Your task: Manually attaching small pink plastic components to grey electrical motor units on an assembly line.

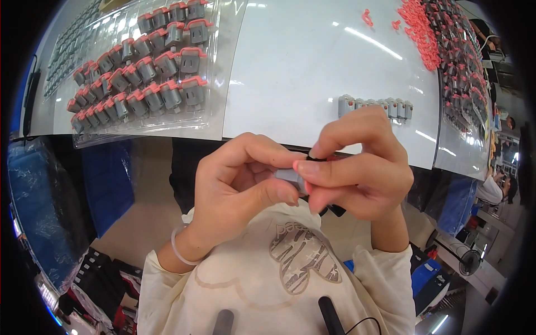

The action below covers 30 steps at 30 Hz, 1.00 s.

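Observation:
Close to my body, just off the table's front edge, a small grey motor (288,176) is pinched between the thumb and fingers of my left hand (229,187). Against the motor's end is a pink plastic clip (307,186), gripped by the thumb and fingertips of my right hand (371,167). My right fingers partly cover the clip, so how far it sits over the motor cannot be made out. Beyond my right hand, a short row of bare silver motors (373,106) stands on the white table (285,72).
At the left lies a clear plastic tray (216,72) with rows of pink-clipped motors. Loose pink clips (419,33) are heaped at the far right, beside another tray of motors (460,78). Blue bins (106,187) stand below the table at the left.

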Each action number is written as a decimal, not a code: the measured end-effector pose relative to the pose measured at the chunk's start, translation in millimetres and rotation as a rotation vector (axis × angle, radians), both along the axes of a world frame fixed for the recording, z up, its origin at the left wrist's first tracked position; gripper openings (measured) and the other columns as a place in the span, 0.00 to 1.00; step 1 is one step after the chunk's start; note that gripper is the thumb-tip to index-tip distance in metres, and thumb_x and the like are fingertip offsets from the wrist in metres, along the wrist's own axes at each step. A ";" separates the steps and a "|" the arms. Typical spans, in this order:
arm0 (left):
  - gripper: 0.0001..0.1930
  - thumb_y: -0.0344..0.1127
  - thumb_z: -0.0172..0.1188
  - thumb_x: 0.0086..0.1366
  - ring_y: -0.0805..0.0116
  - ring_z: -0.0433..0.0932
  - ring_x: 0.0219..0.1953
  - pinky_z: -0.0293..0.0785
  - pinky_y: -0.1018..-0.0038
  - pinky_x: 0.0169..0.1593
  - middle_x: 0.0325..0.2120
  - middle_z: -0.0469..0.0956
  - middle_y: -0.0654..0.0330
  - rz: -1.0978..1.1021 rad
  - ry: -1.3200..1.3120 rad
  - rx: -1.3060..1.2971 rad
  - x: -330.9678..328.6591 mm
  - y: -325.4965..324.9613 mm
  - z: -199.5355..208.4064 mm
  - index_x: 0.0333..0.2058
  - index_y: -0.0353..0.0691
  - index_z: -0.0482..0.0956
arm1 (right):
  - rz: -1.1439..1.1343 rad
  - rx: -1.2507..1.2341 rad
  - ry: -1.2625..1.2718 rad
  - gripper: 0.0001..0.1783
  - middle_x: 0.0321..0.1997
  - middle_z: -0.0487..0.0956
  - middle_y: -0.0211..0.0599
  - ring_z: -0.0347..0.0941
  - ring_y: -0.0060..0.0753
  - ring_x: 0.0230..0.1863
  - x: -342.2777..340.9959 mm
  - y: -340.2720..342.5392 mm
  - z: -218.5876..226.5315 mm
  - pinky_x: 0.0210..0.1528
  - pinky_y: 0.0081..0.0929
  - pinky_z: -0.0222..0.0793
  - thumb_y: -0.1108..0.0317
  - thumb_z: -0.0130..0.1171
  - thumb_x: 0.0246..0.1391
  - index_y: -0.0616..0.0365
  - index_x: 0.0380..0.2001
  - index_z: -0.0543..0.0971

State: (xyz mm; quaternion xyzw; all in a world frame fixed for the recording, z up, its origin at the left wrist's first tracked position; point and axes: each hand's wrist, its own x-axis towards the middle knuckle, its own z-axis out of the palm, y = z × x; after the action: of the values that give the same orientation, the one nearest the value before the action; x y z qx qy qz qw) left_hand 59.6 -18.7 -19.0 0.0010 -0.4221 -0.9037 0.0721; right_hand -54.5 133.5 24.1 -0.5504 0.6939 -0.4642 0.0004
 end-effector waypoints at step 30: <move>0.21 0.23 0.55 0.58 0.66 0.74 0.44 0.69 0.71 0.49 0.42 0.73 0.51 0.151 0.044 -0.508 4.9 -40.5 6.4 0.51 0.32 0.61 | 0.007 0.180 0.004 0.14 0.33 0.76 0.35 0.69 0.25 0.32 -64.8 -106.4 39.5 0.39 0.19 0.64 0.74 0.63 0.42 0.63 0.36 0.79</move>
State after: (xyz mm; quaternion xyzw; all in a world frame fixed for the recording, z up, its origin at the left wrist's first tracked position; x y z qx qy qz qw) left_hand 64.5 -59.2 -12.6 -0.0052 -0.6326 -0.7605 0.1466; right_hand -119.3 27.2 63.7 -0.5514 0.7309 -0.3990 0.0502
